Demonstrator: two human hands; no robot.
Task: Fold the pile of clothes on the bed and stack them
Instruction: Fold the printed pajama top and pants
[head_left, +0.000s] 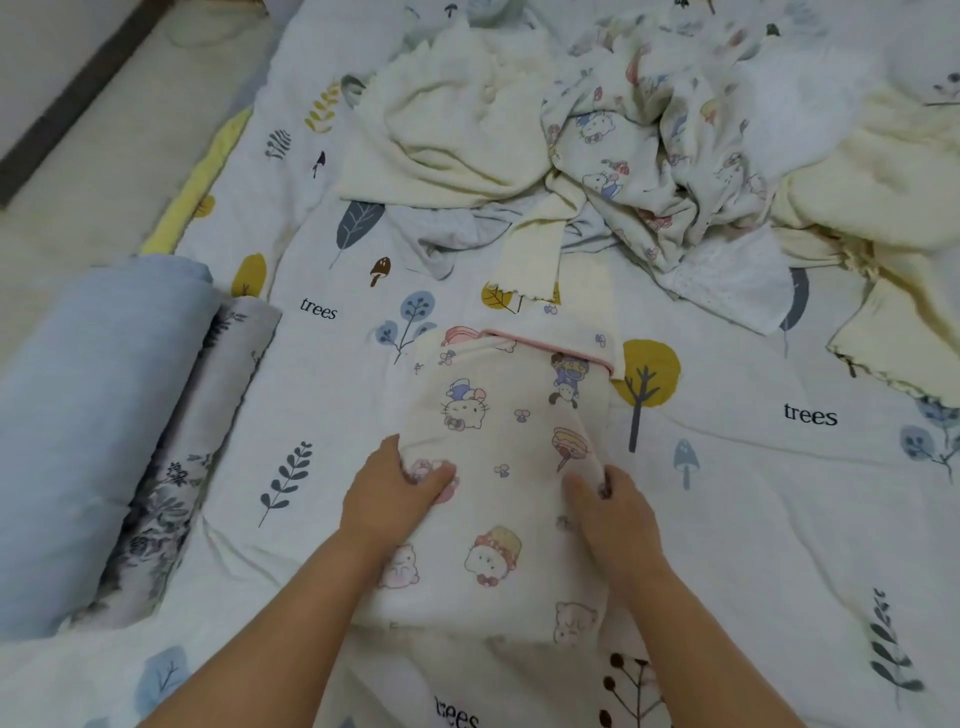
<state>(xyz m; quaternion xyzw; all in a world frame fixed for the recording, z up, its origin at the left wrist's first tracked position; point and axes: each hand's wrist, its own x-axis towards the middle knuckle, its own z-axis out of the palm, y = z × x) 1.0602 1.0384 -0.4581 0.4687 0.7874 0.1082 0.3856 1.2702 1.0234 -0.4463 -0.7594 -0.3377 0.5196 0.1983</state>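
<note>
A cream garment with cartoon prints and a pink trim (509, 410) lies on the bed in front of me, partly folded. My left hand (400, 488) grips a fold of it at its left side, thumb on top. My right hand (608, 499) pinches the fold at its right side. Behind it, across the far half of the bed, sits the unfolded pile: a pale yellow piece (457, 140), a crumpled cartoon-print piece (654, 150), a white fluffy piece (800, 98) and more pale yellow cloth (883, 208) at the right.
The bed cover (769, 519) is white with tree and leaf prints. A rolled blue and grey floral quilt (104, 426) lies along the left edge. Beyond it is the floor (67, 171) with a dark strip.
</note>
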